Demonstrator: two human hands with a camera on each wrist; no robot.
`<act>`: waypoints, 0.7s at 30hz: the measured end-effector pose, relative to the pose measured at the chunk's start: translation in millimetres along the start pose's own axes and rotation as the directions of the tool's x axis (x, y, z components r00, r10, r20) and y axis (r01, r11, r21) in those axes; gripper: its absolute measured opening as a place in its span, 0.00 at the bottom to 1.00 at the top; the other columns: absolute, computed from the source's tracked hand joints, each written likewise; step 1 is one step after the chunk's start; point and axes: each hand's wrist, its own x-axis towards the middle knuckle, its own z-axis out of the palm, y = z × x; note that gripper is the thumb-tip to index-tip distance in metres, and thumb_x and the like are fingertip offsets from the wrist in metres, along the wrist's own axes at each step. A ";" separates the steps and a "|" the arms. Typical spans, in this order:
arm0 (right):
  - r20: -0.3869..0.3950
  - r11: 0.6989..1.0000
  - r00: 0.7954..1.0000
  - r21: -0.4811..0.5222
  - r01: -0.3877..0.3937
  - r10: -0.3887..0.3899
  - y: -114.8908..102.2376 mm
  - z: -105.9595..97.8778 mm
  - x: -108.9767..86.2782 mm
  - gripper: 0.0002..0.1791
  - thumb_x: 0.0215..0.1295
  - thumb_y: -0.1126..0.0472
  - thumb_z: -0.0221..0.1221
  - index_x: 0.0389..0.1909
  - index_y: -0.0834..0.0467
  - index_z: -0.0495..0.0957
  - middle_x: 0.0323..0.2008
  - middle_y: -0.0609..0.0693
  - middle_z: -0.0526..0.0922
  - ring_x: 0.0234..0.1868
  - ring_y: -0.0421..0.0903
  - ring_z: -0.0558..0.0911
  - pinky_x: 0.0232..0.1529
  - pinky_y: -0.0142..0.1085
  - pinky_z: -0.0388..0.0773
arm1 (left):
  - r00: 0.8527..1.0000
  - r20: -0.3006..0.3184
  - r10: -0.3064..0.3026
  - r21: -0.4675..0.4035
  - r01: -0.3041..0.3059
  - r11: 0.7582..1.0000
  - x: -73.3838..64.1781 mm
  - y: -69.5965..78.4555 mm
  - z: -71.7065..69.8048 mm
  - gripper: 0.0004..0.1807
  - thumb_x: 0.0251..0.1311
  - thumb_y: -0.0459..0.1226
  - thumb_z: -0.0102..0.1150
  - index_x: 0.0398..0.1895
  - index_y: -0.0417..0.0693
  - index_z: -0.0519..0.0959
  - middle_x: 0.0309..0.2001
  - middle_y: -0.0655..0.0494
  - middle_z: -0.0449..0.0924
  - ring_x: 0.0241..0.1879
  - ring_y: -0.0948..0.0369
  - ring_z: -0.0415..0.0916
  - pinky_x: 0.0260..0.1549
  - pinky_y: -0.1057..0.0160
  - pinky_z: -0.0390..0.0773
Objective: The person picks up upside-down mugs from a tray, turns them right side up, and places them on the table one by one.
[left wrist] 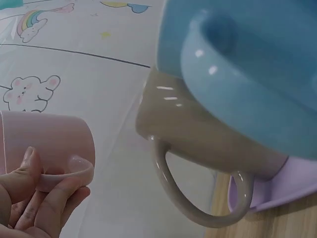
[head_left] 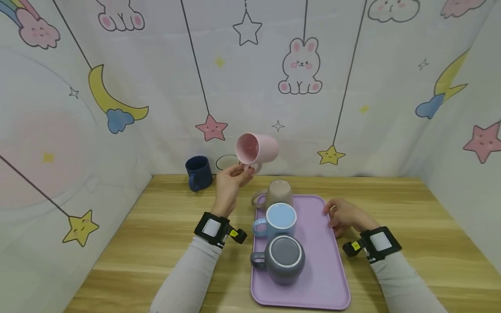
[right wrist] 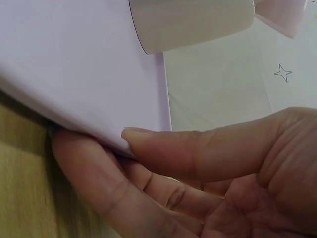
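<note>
Worktop: wood-grained, light brown, spanning the scene beneath the mugs and tray; worktop (head_left: 156, 252) meets a printed cloth backdrop (head_left: 164, 52) with moons, stars, clouds and rabbits.
Navy mug: at far left of the 5 mugs, the navy mug (head_left: 201, 174) stands upright by the worktop's back edge, its handle turned toward the viewer.
Left hand: the left hand (head_left: 228, 189) is raised, thumb and fingers closed around the handle of the pink mug (head_left: 268, 148); the sleeve (head_left: 192, 271) is light grey, with a black wrist strap (head_left: 211, 228).
Pink mug: in the air beyond the tray's far left corner, lying on its side, mouth facing left and toward the viewer, handle below.
Mugs on the tray: 3 stand upside down in a row along the left side, handles pointing left: taupe mug (head_left: 280, 189) at the far end, light blue mug (head_left: 281, 216) in the middle, dark grey mug (head_left: 285, 258) nearest.
Tray: the lilac tray (head_left: 321, 269) is rectangular with a raised rim, its right half bare.
Right hand: the right hand (head_left: 346, 216) pinches the tray's right rim toward the far corner, thumb on the edge, fingers bent beneath it.
</note>
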 end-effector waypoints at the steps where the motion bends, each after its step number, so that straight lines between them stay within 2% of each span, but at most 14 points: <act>1: -0.001 1.000 1.000 -0.004 -0.002 0.002 0.6 0.1 0.3 0.17 0.53 0.79 0.58 0.45 0.69 0.69 0.27 0.57 0.69 0.21 0.50 0.78 0.22 0.43 0.86 | 1.000 -0.011 -0.005 0.016 0.005 1.000 1.8 -2.0 -0.4 0.16 0.55 0.31 0.67 0.46 0.32 0.80 0.40 0.42 0.83 0.41 0.51 0.83 0.40 0.63 0.85; 3: 0.001 1.000 1.000 -0.006 -0.003 0.003 1.5 0.0 0.5 0.17 0.53 0.78 0.58 0.45 0.69 0.69 0.28 0.57 0.69 0.20 0.50 0.79 0.22 0.43 0.86 | 0.999 -0.032 -0.006 0.046 0.008 0.999 5.2 -5.9 -1.1 0.16 0.54 0.32 0.68 0.45 0.32 0.81 0.39 0.41 0.84 0.42 0.45 0.82 0.39 0.62 0.85; 7: 0.004 1.000 1.000 -0.004 -0.008 0.008 2.9 0.4 0.8 0.17 0.53 0.78 0.58 0.45 0.69 0.69 0.28 0.57 0.68 0.21 0.50 0.78 0.22 0.42 0.86 | 0.998 -0.061 -0.013 0.077 0.018 0.997 8.8 -11.4 -3.4 0.14 0.54 0.32 0.68 0.42 0.31 0.81 0.38 0.40 0.83 0.43 0.39 0.80 0.43 0.53 0.84; 9: 0.011 1.000 1.000 -0.001 -0.007 0.007 3.0 1.0 0.8 0.18 0.53 0.78 0.58 0.45 0.70 0.69 0.28 0.57 0.68 0.21 0.50 0.78 0.22 0.43 0.86 | 0.997 -0.074 -0.025 0.097 0.032 0.995 9.3 -11.9 -4.7 0.13 0.54 0.31 0.67 0.41 0.31 0.81 0.38 0.39 0.83 0.41 0.41 0.81 0.43 0.54 0.85; 11: 0.021 1.000 1.000 0.000 -0.003 0.003 2.6 1.4 0.6 0.18 0.53 0.78 0.58 0.45 0.70 0.68 0.28 0.56 0.68 0.21 0.50 0.78 0.23 0.43 0.86 | 0.996 -0.083 -0.041 0.110 0.050 0.993 9.7 -11.4 -5.9 0.13 0.55 0.31 0.66 0.41 0.31 0.81 0.39 0.37 0.83 0.43 0.39 0.80 0.41 0.57 0.85; 12: 0.022 1.000 1.000 -0.001 -0.003 0.003 2.4 1.5 0.4 0.18 0.53 0.78 0.58 0.45 0.70 0.68 0.28 0.56 0.68 0.21 0.50 0.78 0.23 0.42 0.86 | 0.995 -0.086 -0.052 0.121 0.062 0.991 10.3 -11.3 -6.4 0.13 0.55 0.30 0.66 0.42 0.30 0.81 0.39 0.37 0.83 0.43 0.39 0.80 0.39 0.60 0.86; 15: 0.020 1.000 1.000 -0.019 0.000 0.001 1.4 0.8 -0.7 0.18 0.54 0.77 0.58 0.46 0.70 0.68 0.27 0.56 0.68 0.20 0.50 0.78 0.22 0.42 0.86 | 0.993 -0.086 -0.084 0.161 0.097 0.982 12.4 -11.8 -7.5 0.13 0.55 0.30 0.66 0.42 0.31 0.81 0.40 0.36 0.83 0.42 0.44 0.81 0.41 0.57 0.85; 19: 0.007 1.000 1.000 -0.027 -0.005 0.005 -0.5 0.1 -1.7 0.17 0.54 0.77 0.58 0.46 0.69 0.68 0.27 0.57 0.69 0.20 0.50 0.79 0.22 0.42 0.85 | 0.990 -0.081 -0.112 0.272 0.130 0.954 15.9 -15.8 -10.1 0.12 0.54 0.32 0.68 0.41 0.34 0.83 0.39 0.38 0.84 0.37 0.54 0.83 0.44 0.50 0.84; 21: 0.012 1.000 1.000 -0.022 -0.002 0.002 -1.3 0.2 -1.6 0.17 0.55 0.77 0.58 0.46 0.69 0.68 0.28 0.57 0.69 0.21 0.50 0.79 0.23 0.43 0.86 | 0.990 -0.079 -0.118 0.321 0.137 0.937 17.6 -19.1 -11.9 0.12 0.53 0.32 0.69 0.40 0.35 0.83 0.38 0.39 0.85 0.36 0.56 0.83 0.43 0.52 0.84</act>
